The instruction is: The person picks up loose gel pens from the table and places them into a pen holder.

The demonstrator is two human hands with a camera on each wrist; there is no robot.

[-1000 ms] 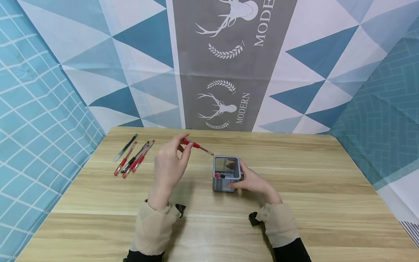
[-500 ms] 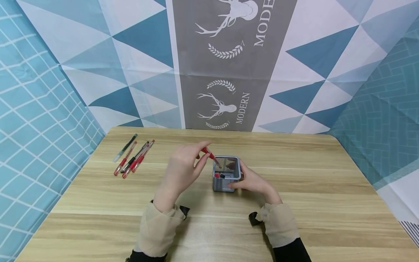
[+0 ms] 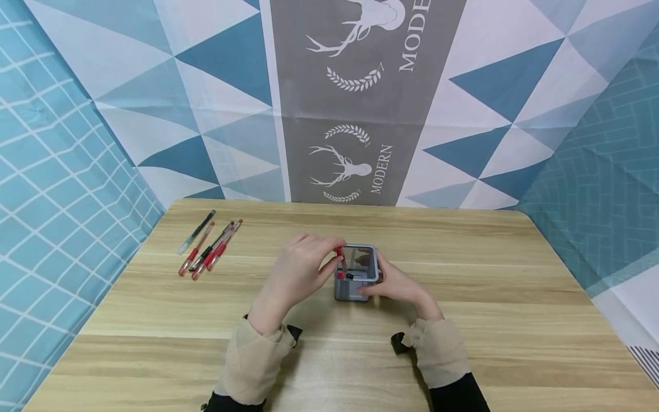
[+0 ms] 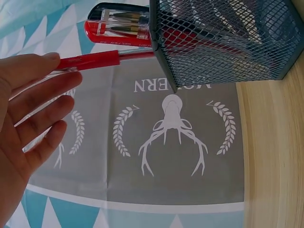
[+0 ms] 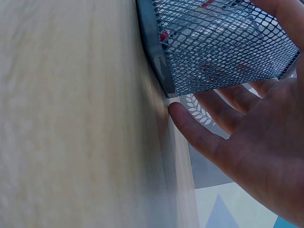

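Observation:
Near the middle of the table stands a grey wire-mesh pen holder (image 3: 352, 290), upright. My right hand (image 3: 396, 283) grips it from the right side, thumb in front and fingers behind the mesh. Between thumb and fingers of my left hand (image 3: 306, 269) is a red gel pen (image 4: 92, 61), pinched near its upper end. The pen's clear lower part reaches inside the holder's rim. A red pen (image 4: 102, 35) and a black pen (image 4: 104, 12) stand in the holder, their ends showing above the rim. In the right wrist view, the mesh wall (image 5: 213, 52) lies along my right hand (image 5: 256, 133).
Several red and black pens (image 3: 211, 252) lie grouped on the wooden table (image 3: 463, 274) at the far left. One dark-capped pen (image 3: 197, 232) lies just beyond them. A patterned cloth backdrop (image 3: 350, 103) rises behind the table's back edge.
My left hand has moved right and slightly down, bringing the red gel pen from left of the holder to inside its rim, turned more upright. My right hand and the holder have stayed put.

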